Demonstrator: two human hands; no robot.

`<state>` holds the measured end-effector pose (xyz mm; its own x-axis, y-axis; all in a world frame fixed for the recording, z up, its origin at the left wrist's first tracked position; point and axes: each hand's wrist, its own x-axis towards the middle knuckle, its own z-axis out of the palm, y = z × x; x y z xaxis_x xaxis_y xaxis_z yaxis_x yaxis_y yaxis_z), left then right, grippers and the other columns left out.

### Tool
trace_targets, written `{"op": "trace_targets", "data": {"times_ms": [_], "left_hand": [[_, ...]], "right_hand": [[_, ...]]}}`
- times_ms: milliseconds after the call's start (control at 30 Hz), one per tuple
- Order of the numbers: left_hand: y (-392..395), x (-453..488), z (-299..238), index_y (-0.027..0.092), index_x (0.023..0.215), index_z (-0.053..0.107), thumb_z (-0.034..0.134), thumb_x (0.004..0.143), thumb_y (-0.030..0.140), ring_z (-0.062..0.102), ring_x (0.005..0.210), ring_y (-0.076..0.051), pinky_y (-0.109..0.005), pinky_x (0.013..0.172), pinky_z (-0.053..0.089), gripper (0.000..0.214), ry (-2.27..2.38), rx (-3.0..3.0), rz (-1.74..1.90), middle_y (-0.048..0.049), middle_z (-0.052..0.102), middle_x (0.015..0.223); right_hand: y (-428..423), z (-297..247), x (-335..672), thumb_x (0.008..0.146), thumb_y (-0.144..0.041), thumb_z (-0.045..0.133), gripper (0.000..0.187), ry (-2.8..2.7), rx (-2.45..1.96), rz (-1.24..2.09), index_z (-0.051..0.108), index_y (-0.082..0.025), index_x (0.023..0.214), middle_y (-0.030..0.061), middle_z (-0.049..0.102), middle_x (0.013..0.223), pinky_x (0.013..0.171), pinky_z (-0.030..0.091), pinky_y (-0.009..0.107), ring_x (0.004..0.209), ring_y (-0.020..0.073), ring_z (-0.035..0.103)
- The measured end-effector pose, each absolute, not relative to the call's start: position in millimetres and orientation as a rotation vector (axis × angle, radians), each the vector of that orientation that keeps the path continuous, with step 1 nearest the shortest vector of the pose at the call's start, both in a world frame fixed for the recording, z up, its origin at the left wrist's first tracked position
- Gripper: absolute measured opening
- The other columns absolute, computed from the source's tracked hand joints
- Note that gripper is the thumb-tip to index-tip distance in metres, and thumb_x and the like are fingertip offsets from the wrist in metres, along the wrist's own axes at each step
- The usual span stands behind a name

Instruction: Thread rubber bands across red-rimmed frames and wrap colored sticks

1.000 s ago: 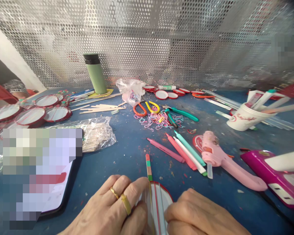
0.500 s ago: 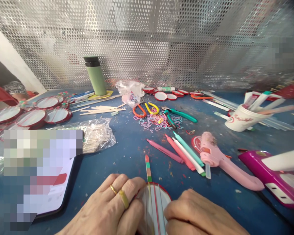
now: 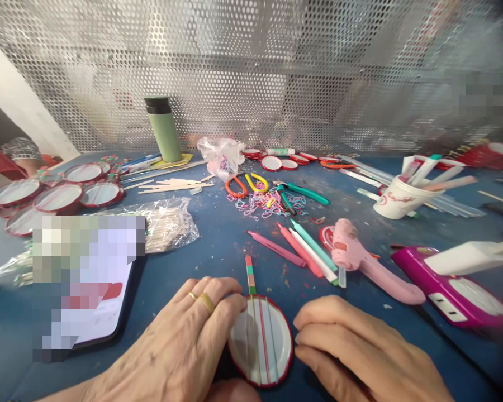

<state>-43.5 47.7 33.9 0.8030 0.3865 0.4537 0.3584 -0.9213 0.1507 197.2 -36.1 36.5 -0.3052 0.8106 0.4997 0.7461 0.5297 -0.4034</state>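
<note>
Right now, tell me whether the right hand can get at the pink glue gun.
Likely yes: the pink glue gun lies just beyond the right hand, with only a small pale scrap visible between.

A red-rimmed disc (image 3: 260, 340) faces up, banded stick (image 3: 250, 276) at its far edge.

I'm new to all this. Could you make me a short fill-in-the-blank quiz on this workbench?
1. The hand wearing gold-coloured rings is the person's ____ one.
2. The disc between the two hands has a ____ rim.
3. Just right of the markers lies a glue gun coloured ____.
4. The bottle standing at the back has a dark cap and a ____ body.

Missing words: left; red; pink; green.
</note>
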Motion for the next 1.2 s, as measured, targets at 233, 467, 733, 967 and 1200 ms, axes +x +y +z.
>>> {"op": "trace_targets", "data": {"times_ms": [233,467,733,967,1200], "left_hand": [[39.3,-43.6,35.8,0.01,0.133,0.046,0.071,0.078,0.059,0.064,0.115,-0.034,-0.047,0.094,0.057,0.078,0.717,2.994,0.607,-0.0191,0.064,0.126],[37.9,-44.5,35.0,0.012,0.133,0.046,0.073,0.077,0.055,0.061,0.119,-0.037,-0.051,0.093,0.058,0.076,0.789,2.958,0.532,-0.0215,0.061,0.128],[37.8,-42.6,33.8,0.01,0.135,0.042,0.074,0.076,0.054,0.058,0.12,-0.039,-0.058,0.096,0.054,0.081,0.8,2.87,0.568,-0.0229,0.059,0.128],[34.1,-47.2,33.1,0.012,0.136,0.042,0.076,0.074,0.053,0.056,0.122,-0.04,-0.059,0.096,0.053,0.082,0.82,2.828,0.488,-0.0235,0.057,0.132],[38.4,-45.2,44.8,0.016,0.132,0.046,0.078,0.075,0.039,0.058,0.118,-0.032,-0.054,0.102,0.049,0.069,0.745,2.742,0.459,-0.0164,0.062,0.128]], "right_hand": [[-37.5,42.0,192.9,0.097,-0.013,0.052,0.02,-2.063,-1.25,0.035,0.066,-0.019,0.085,0.0022,0.068,0.082,0.07,0.051,0.022,0.073,0.0123,0.064],[-35.9,38.5,192.0,0.097,-0.009,0.05,0.018,-2.049,-1.246,0.017,0.063,-0.019,0.088,0.0027,0.067,0.085,0.072,0.05,0.024,0.077,0.0132,0.064],[-34.9,29.8,193.1,0.09,-0.05,0.066,0.05,-2.133,-1.361,0.012,0.052,-0.018,0.126,0.0112,0.066,0.119,0.095,0.053,0.036,0.112,0.0255,0.063],[-34.0,30.0,193.3,0.077,-0.061,0.075,0.08,-2.254,-1.442,0.063,0.04,-0.02,0.137,0.013,0.061,0.13,0.098,0.051,0.044,0.12,0.0305,0.058],[-30.8,32.7,188.7,0.071,-0.063,0.078,0.083,-2.277,-1.431,0.002,0.043,-0.019,0.132,0.0137,0.065,0.123,0.095,0.051,0.044,0.112,0.031,0.062]]}}
